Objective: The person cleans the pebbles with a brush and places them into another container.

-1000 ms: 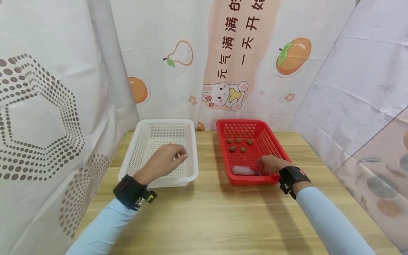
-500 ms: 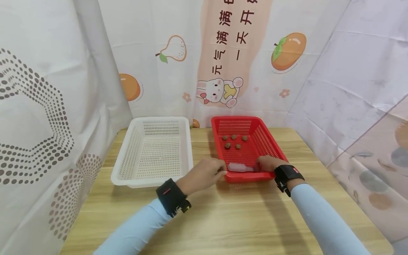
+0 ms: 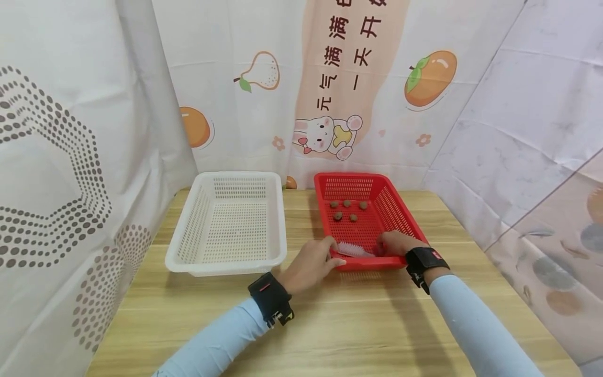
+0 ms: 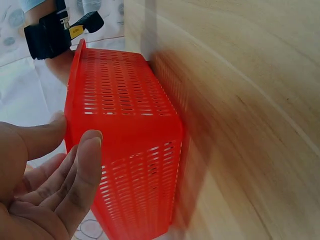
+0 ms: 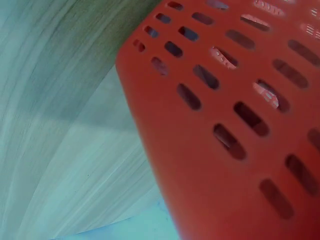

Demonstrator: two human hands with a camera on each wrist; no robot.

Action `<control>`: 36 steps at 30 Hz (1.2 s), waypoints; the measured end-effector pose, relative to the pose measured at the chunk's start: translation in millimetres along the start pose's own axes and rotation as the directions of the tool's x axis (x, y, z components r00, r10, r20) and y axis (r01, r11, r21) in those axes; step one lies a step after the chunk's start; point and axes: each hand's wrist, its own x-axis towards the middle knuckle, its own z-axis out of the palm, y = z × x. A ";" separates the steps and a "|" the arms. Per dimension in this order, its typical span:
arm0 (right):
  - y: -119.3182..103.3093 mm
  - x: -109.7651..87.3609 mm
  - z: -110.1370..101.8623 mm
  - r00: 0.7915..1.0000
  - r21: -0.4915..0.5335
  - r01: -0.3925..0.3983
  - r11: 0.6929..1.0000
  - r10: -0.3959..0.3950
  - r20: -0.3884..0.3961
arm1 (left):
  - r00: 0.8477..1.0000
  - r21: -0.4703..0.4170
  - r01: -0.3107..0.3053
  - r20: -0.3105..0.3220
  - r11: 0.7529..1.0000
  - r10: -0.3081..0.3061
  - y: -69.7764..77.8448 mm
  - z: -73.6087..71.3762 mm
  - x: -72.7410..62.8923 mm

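A red plastic basket (image 3: 410,215) with slotted walls stands on the table. My left hand (image 3: 308,266) is at its near left corner, thumb and fingers round the rim. The left wrist view shows these fingers (image 4: 87,155) against the red basket's corner (image 4: 120,127). A pale pink hairbrush (image 3: 350,249) lies inside along the front wall, bristles upward. My right hand (image 3: 395,243) reaches over the basket's near right side and grips the brush's handle, mostly hidden by the fingers. The right wrist view shows only the red basket's outer wall (image 5: 170,150); the right hand is hidden there.
Several small brown walnut-like lumps (image 3: 346,204) lie at the back of the red basket. A white slotted basket (image 3: 187,225) stands to its left on the wooden table (image 3: 348,324). Printed curtains (image 3: 226,120) hang behind and beside the table.
My left hand has moved right from above the white basket to the red basket's near left corner. My right hand stays at the brush's handle. The brush has turned slightly.
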 end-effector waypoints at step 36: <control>-5.6 -0.1 -13.2 0.954 -0.251 0.285 0.925 -0.298 -0.016 | 0.993 0.145 -0.119 0.044 0.982 0.113 -2.3 -5.6 10.4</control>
